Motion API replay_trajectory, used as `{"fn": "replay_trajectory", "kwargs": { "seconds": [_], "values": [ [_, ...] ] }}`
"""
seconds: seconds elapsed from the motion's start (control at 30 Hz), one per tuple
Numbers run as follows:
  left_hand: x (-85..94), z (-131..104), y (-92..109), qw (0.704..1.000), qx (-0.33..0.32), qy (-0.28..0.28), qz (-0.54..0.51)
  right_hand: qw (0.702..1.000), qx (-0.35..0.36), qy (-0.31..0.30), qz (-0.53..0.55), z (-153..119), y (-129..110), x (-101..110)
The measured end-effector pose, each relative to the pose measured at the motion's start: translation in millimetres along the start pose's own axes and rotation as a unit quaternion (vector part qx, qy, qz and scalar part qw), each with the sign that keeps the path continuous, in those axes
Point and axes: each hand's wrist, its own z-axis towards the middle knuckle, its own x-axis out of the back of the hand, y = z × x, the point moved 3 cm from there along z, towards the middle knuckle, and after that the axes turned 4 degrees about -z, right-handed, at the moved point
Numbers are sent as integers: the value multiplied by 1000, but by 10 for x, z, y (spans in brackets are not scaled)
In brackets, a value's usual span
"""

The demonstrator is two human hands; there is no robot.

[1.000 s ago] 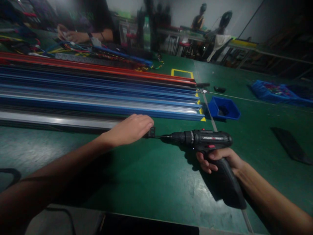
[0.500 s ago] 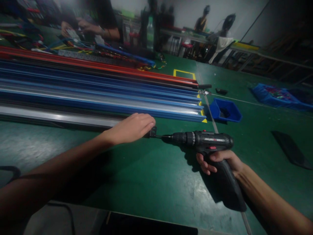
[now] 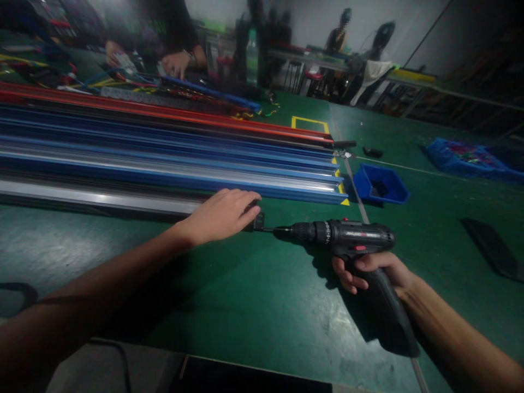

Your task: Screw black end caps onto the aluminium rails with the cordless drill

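One drill [image 3: 341, 240], lettering [image 3: 356, 233] blurred, gripped by the right hand [image 3: 391, 267], points lengthwise at the bar [image 3: 106, 200] the left hand [image 3: 223, 215] clasps.

- One cordless drill [image 3: 360, 234]
- One black end piece [image 3: 259, 221]
- One black-and-silver rail [image 3: 123, 201]
- Blue rails [image 3: 172, 173], too blurred to count
- One small blue bin [image 3: 391, 188]
- One green bottle [image 3: 251, 57]

Green-topped table [image 3: 262, 305] bearing long profiles laid side by side: a dark rail [image 3: 102, 198] with a silvery face at near left, several blue rails [image 3: 229, 170] beyond it, and a red rail [image 3: 204, 113] farther still. Right of the blue rails' ends, an open blue bin [image 3: 398, 191]; at far right, a blue container [image 3: 446, 165] of coloured pieces; nearer, a flat black piece [image 3: 491, 248].
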Motion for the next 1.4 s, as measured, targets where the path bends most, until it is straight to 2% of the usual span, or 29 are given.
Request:
{"fn": "replay_trajectory", "kwargs": {
  "seconds": [0.13, 0.73, 1.4],
  "values": [
    [0, 3, 10, 1000, 19, -4, 22, 1000, 5, 7, -13, -3, -1, -11],
    [-22, -19, 60, 996, -22, 21, 86, 1000, -9, 1, 6, -1, 2, 0],
    [-37, -25, 42, 997, -20, 30, 72, 1000, 4, -23, 6, 25, -8, -47]
  ]
}}
